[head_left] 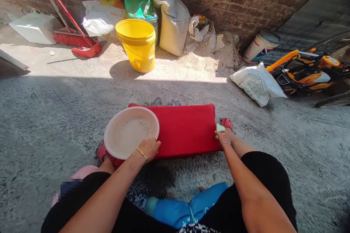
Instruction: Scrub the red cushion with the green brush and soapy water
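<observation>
Black-clad thighs (273, 174) lie nearest the camera, with a low red desk (188, 127) beyond them. I find the white basin (125, 131) at the desk's left end, overhanging the left edge. My left hand (150, 149) lies at the basin's near-right rim; whether its grip grasps or merely rests, I cannot tell. My right hand (224, 137) pinches a pale green piece (220, 127) at the right edge. Risks, in my judgement: uneven pressure on the rim could tip the basin over the left edge; a loosened right grip could drop the piece beside the right foot (227, 123); the dark, apparently damp floor (164, 176) before the near edge could cause a slip.
</observation>
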A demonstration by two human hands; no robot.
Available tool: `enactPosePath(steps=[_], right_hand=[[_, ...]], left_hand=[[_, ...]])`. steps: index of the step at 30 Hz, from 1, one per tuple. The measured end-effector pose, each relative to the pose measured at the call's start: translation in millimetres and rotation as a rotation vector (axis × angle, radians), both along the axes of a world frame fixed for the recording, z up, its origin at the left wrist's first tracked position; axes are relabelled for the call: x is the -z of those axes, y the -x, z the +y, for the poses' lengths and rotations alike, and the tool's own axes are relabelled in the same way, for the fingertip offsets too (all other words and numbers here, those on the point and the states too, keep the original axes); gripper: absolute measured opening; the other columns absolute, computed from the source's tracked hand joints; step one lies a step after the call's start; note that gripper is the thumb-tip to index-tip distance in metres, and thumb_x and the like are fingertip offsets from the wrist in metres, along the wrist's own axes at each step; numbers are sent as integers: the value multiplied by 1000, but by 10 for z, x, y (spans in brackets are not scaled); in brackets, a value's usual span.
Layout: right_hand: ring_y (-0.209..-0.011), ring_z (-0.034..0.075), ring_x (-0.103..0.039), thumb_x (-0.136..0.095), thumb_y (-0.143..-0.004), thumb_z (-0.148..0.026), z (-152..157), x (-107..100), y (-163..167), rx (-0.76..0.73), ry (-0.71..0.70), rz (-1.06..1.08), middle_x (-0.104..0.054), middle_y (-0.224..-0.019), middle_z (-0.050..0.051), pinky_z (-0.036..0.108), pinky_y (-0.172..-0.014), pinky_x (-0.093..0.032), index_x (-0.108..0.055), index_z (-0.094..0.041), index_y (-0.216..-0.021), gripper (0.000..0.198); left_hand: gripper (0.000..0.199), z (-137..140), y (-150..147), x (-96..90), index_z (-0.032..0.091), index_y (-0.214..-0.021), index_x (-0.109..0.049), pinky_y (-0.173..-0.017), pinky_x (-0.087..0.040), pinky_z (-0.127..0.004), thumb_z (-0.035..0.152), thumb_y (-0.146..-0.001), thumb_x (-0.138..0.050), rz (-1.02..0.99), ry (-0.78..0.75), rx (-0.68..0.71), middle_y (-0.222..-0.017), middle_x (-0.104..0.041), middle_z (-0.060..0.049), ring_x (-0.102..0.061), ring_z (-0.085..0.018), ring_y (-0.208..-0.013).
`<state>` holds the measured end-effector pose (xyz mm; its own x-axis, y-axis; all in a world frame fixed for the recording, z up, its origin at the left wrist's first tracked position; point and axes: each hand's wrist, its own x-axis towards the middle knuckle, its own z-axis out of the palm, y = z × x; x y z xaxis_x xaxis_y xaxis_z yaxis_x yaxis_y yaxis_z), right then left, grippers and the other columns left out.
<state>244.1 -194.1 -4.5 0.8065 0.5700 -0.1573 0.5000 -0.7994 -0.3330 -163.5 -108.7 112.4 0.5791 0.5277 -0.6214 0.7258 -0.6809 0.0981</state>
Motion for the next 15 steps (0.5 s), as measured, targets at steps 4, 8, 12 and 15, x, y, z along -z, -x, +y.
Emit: enactPosePath(steps=[4, 8, 12, 15], right_hand=[[-86, 18, -60, -71, -72, -41, 348, 150, 581, -207, -23, 58, -61, -93, 4, 25, -75, -45, -67, -22, -99, 33], [-90, 16, -57, -71, -75, -37, 692, 212, 1121, -588, 9, 82, -56, -108, 4, 23, -75, -43, -65, -25, -109, 37], [-98, 19, -55, -69, -78, -35, 799, 214, 1078, -798, 87, 33, -54, -115, 6, 25, -78, -41, -62, -25, -116, 40], [-96, 20, -57, -67, -79, -40, 671, 266, 669, -596, 122, 34, -54, -117, 8, 26, -76, -42, -60, -25, -119, 44]], left_hand=[[31, -34, 43, 31, 18, -118, -57, -92, -47, -46, 23, -91, -43, -5, 14, -17, -124, -59, -15, -58, -31, -114], [31, -20, 46, 63, 19, -118, -57, -92, -47, -45, 23, -92, -41, 19, 13, -19, -123, -60, -14, -58, -30, -113], [31, -10, -32, 61, 17, -117, -58, -91, -47, -45, 22, -92, -40, 13, 22, -10, -121, -60, -15, -59, -30, -112], [29, -23, -100, 49, 19, -115, -58, -90, -47, -43, 22, -91, -43, -6, 30, 5, -119, -61, -15, -59, -29, -111]])
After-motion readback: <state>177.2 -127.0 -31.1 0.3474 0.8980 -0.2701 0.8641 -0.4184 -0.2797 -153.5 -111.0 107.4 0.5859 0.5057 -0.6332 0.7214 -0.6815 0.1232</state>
